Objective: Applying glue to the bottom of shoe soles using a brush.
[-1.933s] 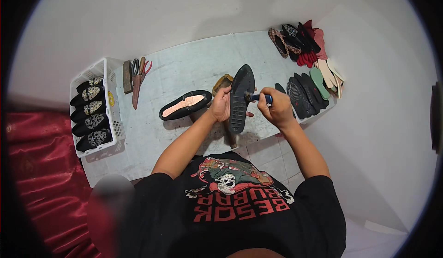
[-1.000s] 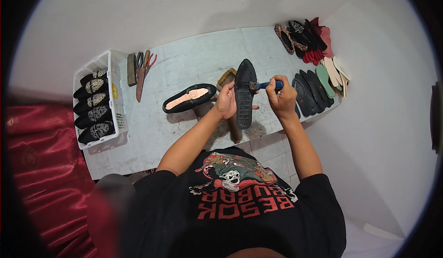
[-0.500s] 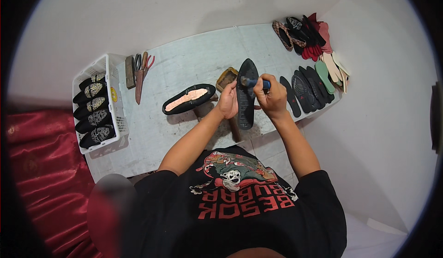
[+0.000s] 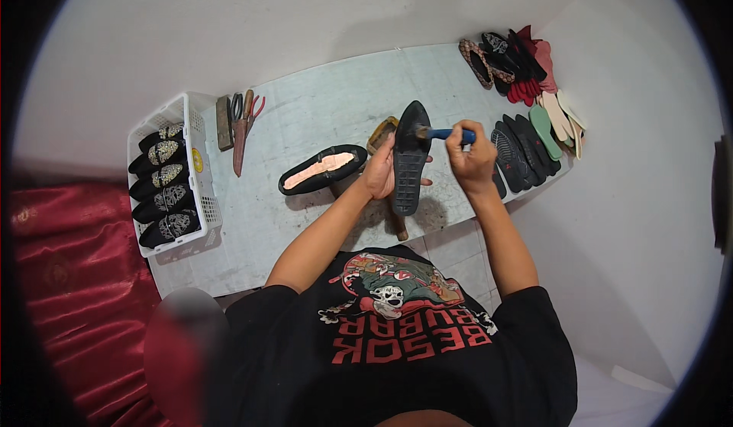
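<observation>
My left hand [image 4: 379, 170] grips a black shoe sole [image 4: 411, 171] by its edge, pointed end away from me, with its ribbed heel grid nearest me. In my right hand [image 4: 475, 160] is a brush with a blue handle [image 4: 452, 134]; its bristles rest on the front half of the sole. A black shoe [image 4: 322, 169] with a pale pink inside lies on the table left of my left hand. Behind the sole a yellow-rimmed container [image 4: 382, 132] is partly hidden. A wooden handle [image 4: 398, 227] shows below the sole; its other end is hidden.
On the left, a white plastic basket [image 4: 211, 212] holds several decorated black shoes. Beside it lie a dark block [image 4: 224, 124], scissors and red-handled pliers [image 4: 258, 108]. Several black soles [image 4: 513, 156], green and cream insoles [image 4: 544, 125], and piled shoe uppers [image 4: 510, 59] line the table's right side.
The brush has swung to lie nearly level across the sole, and my right hand has shifted right. The sole has turned slightly. The whole view has shifted a little.
</observation>
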### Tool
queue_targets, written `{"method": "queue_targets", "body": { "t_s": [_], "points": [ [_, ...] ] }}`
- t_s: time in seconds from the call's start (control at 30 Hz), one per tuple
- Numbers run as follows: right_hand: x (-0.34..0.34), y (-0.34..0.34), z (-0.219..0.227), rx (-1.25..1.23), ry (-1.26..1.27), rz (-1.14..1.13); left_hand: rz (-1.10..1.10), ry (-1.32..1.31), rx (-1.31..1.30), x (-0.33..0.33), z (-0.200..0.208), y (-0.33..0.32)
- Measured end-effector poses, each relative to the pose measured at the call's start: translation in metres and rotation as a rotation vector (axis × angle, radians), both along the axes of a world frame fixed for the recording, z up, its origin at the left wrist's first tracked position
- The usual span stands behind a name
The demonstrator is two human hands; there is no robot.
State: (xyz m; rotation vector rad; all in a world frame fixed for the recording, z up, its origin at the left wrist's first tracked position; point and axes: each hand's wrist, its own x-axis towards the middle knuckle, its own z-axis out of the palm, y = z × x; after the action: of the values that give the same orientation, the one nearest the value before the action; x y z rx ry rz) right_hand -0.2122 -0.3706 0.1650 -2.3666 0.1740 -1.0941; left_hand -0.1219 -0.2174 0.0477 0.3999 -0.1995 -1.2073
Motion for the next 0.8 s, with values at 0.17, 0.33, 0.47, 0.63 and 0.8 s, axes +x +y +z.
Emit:
{"method": "queue_targets", "body": {
  "t_s": [0.17,0.33,0.47,0.63,0.8],
  "points": [
    [0.011,-0.001,0.004,-0.068,-0.027,-0.014,-0.007,0.023,-0.002,-0.004,0.007,-0.006],
    [0.012,-0.005,0.012,0.005,0.026,-0.042,0.012,0.002,-0.014,0.003,0.009,-0.006],
    [0.013,-0.016,0.013,-0.081,-0.008,-0.042,-0.045,-0.05,-0.007,0.002,0.004,-0.006],
    [0.018,0.011,0.012,-0.094,-0.09,0.145,-0.057,0.016,-0.062,0.001,0.013,-0.007],
    [0.013,-0.013,0.021,0.037,-0.008,-0.038,-0.013,-0.061,-0.006,0.001,0.027,0.0]
  ]
}}
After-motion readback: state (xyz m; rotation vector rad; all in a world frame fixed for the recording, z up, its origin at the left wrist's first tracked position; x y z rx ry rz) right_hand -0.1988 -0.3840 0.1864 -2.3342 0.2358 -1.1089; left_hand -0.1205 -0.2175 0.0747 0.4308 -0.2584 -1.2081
